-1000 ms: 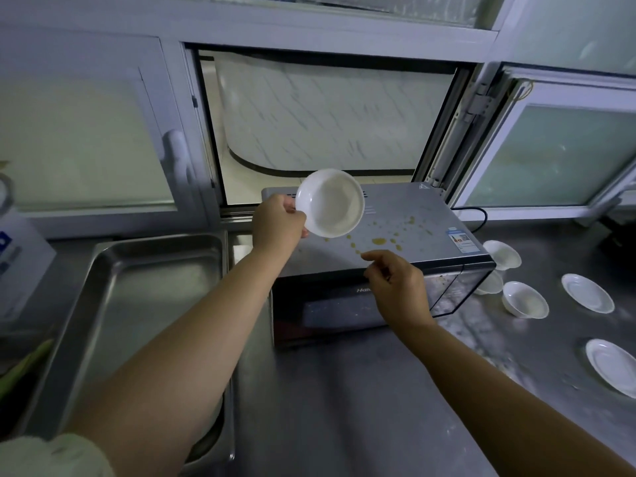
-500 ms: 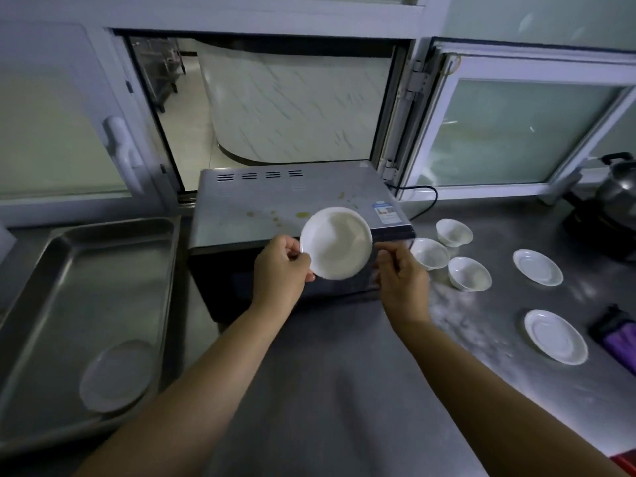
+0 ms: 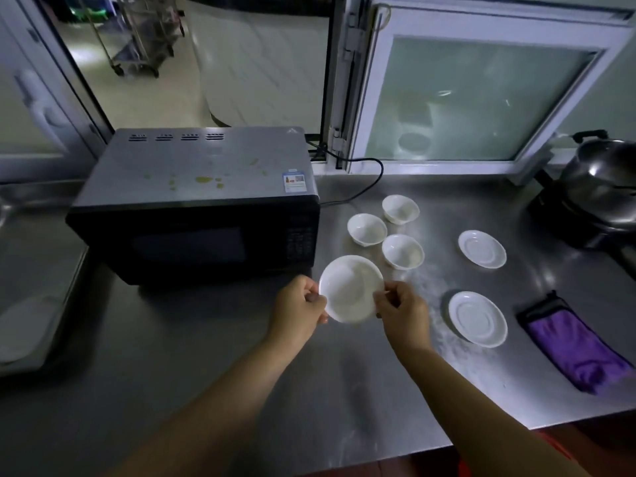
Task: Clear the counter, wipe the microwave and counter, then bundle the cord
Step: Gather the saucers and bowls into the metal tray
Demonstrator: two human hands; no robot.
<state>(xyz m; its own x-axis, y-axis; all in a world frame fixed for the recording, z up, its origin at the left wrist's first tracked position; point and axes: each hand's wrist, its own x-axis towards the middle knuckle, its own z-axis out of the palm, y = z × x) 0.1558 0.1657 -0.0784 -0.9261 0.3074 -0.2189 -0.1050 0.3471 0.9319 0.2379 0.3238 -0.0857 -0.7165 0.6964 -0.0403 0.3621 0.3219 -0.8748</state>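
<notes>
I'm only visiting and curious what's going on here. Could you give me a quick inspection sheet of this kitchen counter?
Surface: steel counter, whitish powder near the dishes.
Job's things: microwave, yellow spots on top; purple cloth; held bowl.
Clutter: three bowls, two saucers, lidded pot.
Hands: left hand and right hand pinch the held bowl's rim.
Cables: black cord behind the microwave.
Surroundings: open window, metal tray at left.

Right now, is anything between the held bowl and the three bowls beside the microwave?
Nothing visible. Both the left hand and right hand hold the bowl just short of the nearest small bowl, with only bare counter between.
</notes>
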